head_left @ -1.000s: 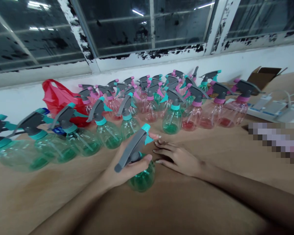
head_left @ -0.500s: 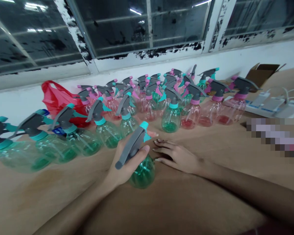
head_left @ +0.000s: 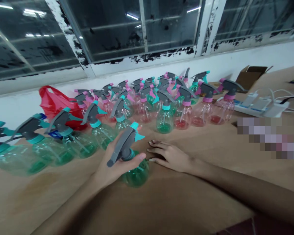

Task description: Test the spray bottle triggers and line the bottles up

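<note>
A spray bottle [head_left: 137,174] of clear green plastic, with a grey and turquoise trigger head, stands on the table close in front of me. My left hand [head_left: 114,164] is around its neck just below the head, thumb on the near side and fingers mostly hidden behind. Green liquid shows in the bottom of the bottle. Just right of the bottle, my right hand [head_left: 172,156] rests palm down on the tabletop, fingers stretched out and holding nothing. Beyond it stands another green spray bottle [head_left: 164,122], beside a pink spray bottle [head_left: 182,119].
Several green spray bottles [head_left: 79,143] form a row at the left. More pink and green ones crowd near the wall, by a red plastic bag [head_left: 55,101]. Far right are a white power strip [head_left: 259,107] with cables, a cardboard box [head_left: 251,76] and a pixelated patch.
The view has shifted slightly, moving most things left in the picture. My left thumb sits lower and straighter, and the bottle's turquoise collar now shows. My right hand stays put on the table.
</note>
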A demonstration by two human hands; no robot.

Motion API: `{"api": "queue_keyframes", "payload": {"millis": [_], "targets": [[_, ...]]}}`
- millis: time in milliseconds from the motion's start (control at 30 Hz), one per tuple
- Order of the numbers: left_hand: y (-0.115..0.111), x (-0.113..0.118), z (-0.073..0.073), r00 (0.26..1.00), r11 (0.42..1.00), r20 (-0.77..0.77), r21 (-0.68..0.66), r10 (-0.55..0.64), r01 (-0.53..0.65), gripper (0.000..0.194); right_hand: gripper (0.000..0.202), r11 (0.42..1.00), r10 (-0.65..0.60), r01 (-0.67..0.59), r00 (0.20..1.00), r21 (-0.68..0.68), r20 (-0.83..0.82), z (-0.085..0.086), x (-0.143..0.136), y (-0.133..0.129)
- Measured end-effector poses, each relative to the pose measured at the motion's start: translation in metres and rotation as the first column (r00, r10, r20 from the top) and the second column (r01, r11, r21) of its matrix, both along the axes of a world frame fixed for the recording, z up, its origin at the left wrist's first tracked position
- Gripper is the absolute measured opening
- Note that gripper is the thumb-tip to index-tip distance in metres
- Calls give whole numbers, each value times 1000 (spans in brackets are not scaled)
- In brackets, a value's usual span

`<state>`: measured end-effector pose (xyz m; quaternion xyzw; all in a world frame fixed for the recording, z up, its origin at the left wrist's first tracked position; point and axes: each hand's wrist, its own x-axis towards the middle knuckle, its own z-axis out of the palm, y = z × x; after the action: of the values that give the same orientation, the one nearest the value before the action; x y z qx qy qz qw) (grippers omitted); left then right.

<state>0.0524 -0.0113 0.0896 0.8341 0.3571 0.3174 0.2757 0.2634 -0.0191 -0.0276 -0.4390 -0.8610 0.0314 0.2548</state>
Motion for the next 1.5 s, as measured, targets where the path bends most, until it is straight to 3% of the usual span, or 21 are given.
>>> {"api": "queue_keyframes", "payload": {"millis": [100,200,367,533,700,933,1100,1300,1500], "targets": [[0,-9,-1,997,996,-75,-90,3,-9,66,44,1000,-3,3,1000,-10,-8,0,0,0],[-4,-20,-6,990,984,-141,-176,15,-40,61,45,1000,-1,0,1000,-23,-6,2,-1,1],[-13,-29,-14,956,990,-269,-34,121,-135,50,44,998,12,-10,999,-64,34,13,0,0],[-12,-18,-12,925,971,-298,41,235,-233,43,37,996,-40,42,999,-78,29,28,17,-3],[9,9,-5,918,976,-330,59,219,-212,35,28,965,-259,255,963,-62,-77,50,51,-6],[54,44,-14,917,969,-313,101,247,-226,47,28,853,-518,520,830,-48,-206,78,75,-1],[65,57,-11,898,960,-343,139,277,-243,50,49,822,-561,569,804,-19,-197,78,69,17],[81,57,-8,888,959,-363,131,282,-251,47,72,797,-603,594,776,-109,-186,75,55,41],[98,54,-13,908,967,-331,75,255,-244,47,77,789,-615,597,773,-147,-157,70,50,56]]}}
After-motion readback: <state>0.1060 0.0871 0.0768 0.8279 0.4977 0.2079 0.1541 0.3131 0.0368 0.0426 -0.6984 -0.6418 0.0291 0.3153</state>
